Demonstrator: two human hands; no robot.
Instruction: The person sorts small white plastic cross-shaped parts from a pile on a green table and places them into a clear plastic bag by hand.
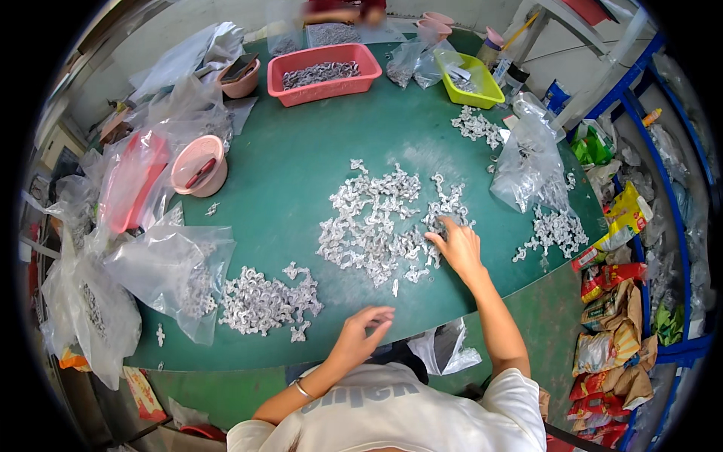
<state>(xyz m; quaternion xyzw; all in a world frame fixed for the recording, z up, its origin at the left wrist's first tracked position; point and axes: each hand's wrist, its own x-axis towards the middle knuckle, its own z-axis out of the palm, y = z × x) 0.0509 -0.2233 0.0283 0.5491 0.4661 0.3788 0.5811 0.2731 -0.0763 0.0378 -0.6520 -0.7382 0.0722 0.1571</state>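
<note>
Small grey metal castings lie in a wide loose pile (376, 218) at the middle of the green table. My right hand (461, 247) rests at the right side of this pile, thumb and forefinger apart, fingertips touching the castings. Nothing shows gripped in it. Close to the table's front edge hovers my left hand (363, 331), its fingers loosely bent with a gap to the thumb, holding nothing. Left of it sits a denser heap of castings (263, 301). Another heap (556, 232) lies at the right edge, beside a clear plastic bag (531, 169).
At the far side stand a red tub (324, 89) of metal parts and a yellow-green tray (482, 96). A pink bucket (199, 184) with a red-handled tool stands left, among plastic bags (177, 264). A blue-framed rack (640, 151) borders the right. Another person's arms (339, 15) show across the table.
</note>
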